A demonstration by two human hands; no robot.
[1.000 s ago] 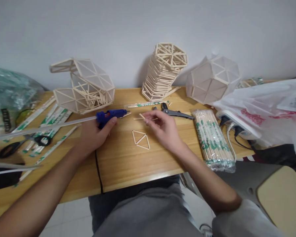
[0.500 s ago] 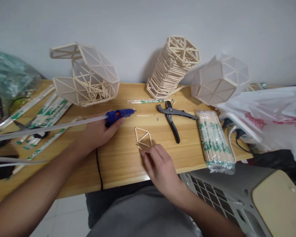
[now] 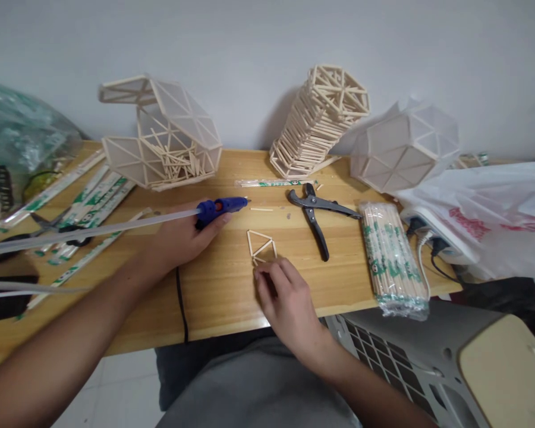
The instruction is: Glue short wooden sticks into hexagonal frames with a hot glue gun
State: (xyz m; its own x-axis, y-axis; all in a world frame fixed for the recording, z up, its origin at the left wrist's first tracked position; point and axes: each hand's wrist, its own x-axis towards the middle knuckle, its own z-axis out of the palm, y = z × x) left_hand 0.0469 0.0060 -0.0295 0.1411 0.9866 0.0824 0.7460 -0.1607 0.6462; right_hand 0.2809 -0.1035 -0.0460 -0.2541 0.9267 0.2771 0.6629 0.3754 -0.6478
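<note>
A blue glue gun (image 3: pixel 216 209) with a long white glue stick lies in my left hand (image 3: pixel 182 238), whose fingers are wrapped round it. Its nozzle points right, just above a loose short stick (image 3: pixel 261 209). Small wooden sticks form a flat frame (image 3: pixel 262 244) of joined triangles on the table. At the frame's near corner, my right hand (image 3: pixel 289 300) has its thumb and forefinger pinched round a short stick, mostly hidden now. Black-handled cutters (image 3: pixel 314 220) lie open to the right of the frame.
Stick-built polygon shapes (image 3: pixel 160 142) and a tall stick stack (image 3: pixel 318 122) stand along the wall. Bundled sticks (image 3: pixel 392 255), a power strip (image 3: pixel 437 235) and a plastic bag (image 3: pixel 485 202) are at the right. Scissors (image 3: pixel 49 224) and wrapped sticks lie left on the wooden table (image 3: pixel 223 297).
The view has shifted slightly, moving the scene to the right. The short stick in my right hand has moved up to the frame's near corner. My left hand still holds the glue gun.
</note>
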